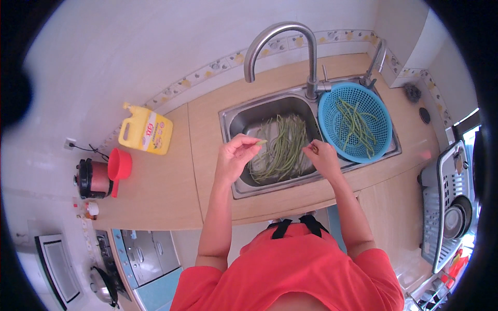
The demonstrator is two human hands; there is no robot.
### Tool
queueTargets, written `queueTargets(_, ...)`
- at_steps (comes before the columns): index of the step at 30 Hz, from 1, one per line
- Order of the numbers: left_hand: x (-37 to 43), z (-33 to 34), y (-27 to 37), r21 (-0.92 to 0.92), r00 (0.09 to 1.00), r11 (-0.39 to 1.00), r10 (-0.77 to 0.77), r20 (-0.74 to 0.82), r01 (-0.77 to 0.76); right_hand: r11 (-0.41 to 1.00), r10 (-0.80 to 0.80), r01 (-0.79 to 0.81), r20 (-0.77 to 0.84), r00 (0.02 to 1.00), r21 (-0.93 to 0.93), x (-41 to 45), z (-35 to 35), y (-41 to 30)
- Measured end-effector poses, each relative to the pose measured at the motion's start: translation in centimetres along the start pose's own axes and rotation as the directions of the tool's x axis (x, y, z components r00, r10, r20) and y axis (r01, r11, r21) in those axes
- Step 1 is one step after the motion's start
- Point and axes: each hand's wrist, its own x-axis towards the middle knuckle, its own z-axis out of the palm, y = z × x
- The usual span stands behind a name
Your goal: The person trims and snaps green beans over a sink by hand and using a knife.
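Over the left rim of the steel sink [243,192], my left hand [236,157] pinches a short pale-green piece of bean [261,142] between thumb and fingertips. My right hand [325,158] is at the sink's right side, its fingers closed around a small brownish-green bit [314,149], too small to make out. Between and beneath both hands, a heap of long green beans [286,147] lies in the basin. A blue plastic colander [327,128] sits just right of the basin, on the sink's right part, with several long beans [356,124] inside it.
A tall curved faucet [313,58] arches over the basin; a smaller tap [375,62] stands behind the colander. On the left are a yellow detergent jug [146,130], a red ladle [120,165] and a rice cooker [95,179]. A dish rack [439,217] stands at right.
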Motion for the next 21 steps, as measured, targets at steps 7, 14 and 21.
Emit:
queueTargets(7,-0.5,0.2,0.7,0.006,0.998,0.998,0.066,0.017,-0.066,0.897,-0.135,0.091,0.07,0.988,0.434,-0.6,-0.3,-4.2)
queueTargets(14,-0.8,2.0,1.2,0.53,0.868,0.746,0.495,-0.036,-0.404,0.715,-0.275,-0.088,0.395,0.877,0.693,-4.3,-3.4,-10.2)
queueTargets(21,-0.4,2.5,0.7,0.667,0.711,0.525,0.703,0.01,-0.529,0.833,-0.272,0.091,0.261,0.926,0.545,-4.7,-3.5,-11.3)
